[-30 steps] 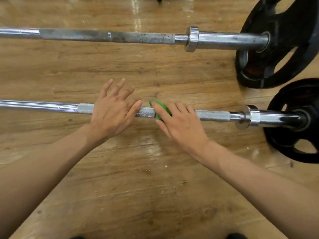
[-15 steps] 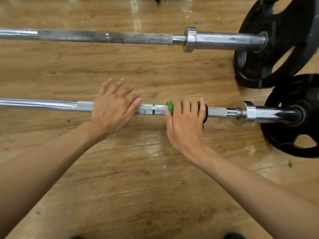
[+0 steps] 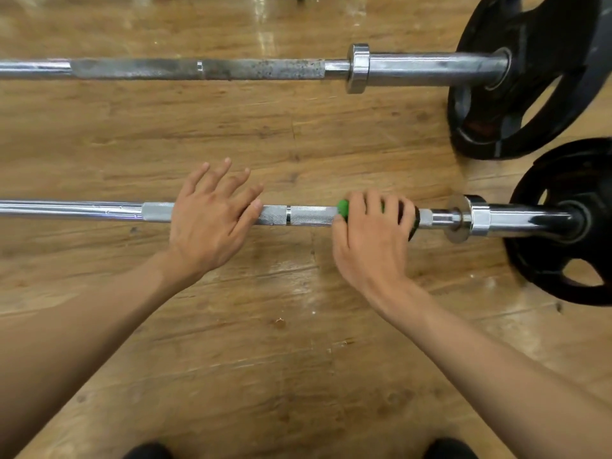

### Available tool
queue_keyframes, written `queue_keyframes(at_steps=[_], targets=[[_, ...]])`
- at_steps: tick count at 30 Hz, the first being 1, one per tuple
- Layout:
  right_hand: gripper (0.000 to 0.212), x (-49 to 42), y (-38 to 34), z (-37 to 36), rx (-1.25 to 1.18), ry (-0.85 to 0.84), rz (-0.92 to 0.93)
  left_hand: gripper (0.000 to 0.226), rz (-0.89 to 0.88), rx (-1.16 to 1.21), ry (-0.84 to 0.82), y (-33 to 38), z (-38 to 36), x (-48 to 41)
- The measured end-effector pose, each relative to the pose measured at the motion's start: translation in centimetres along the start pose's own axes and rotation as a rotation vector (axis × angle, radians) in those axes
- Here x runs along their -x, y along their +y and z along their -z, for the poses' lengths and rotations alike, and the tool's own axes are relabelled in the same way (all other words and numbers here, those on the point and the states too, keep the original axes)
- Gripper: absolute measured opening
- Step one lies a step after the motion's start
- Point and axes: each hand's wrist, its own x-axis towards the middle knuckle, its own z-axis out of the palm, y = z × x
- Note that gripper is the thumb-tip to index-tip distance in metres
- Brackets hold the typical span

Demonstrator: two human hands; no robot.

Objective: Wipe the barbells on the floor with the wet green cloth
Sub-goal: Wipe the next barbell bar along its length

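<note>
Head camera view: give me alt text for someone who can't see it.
A person's right hand grips a green cloth wrapped round the nearer barbell, while the left hand rests open on the bar's knurled part. The farther barbell, rust-spotted, lies beyond on the wooden floor; black plates sit at the right.

head view, close, looking steeply down

Right hand now sits farther right along the near barbell, clear of the left hand. Its fingers, formerly laid flat, curl over the green cloth, nearer the collar.
</note>
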Motion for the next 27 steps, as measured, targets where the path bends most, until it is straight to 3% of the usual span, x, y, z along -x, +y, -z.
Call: queue_keyframes(at_steps=[3,6,9,14,18,22,27], targets=[[0.035,0.7,2.7,0.5,0.015,-0.023,0.134,0.052,0.001,-0.001,0.024,0.0,0.2,1.1],[0.034,1.9,6.3,1.1,0.017,0.037,-0.031,0.05,0.017,0.016,0.039,0.7,0.4,2.1],[0.031,2.6,4.3,1.1,0.025,0.06,-0.14,0.048,0.028,0.016,0.059,1.5,0.6,3.3],[0.037,4.0,-2.5,0.4,-0.034,-0.005,0.168,0.051,0.031,-0.003,0.02,2.6,1.7,5.5],[0.043,5.8,0.8,1.0,-0.034,-0.053,0.4,0.056,0.014,-0.009,-0.031,3.1,2.4,7.6],[0.052,8.3,4.8,2.9,0.057,-0.114,0.356,0.063,-0.04,-0.007,-0.144,3.4,4.1,10.1],[0.049,10.3,-0.5,2.3,0.115,-0.071,0.363,0.067,-0.056,-0.016,-0.241,4.6,5.6,12.5]])
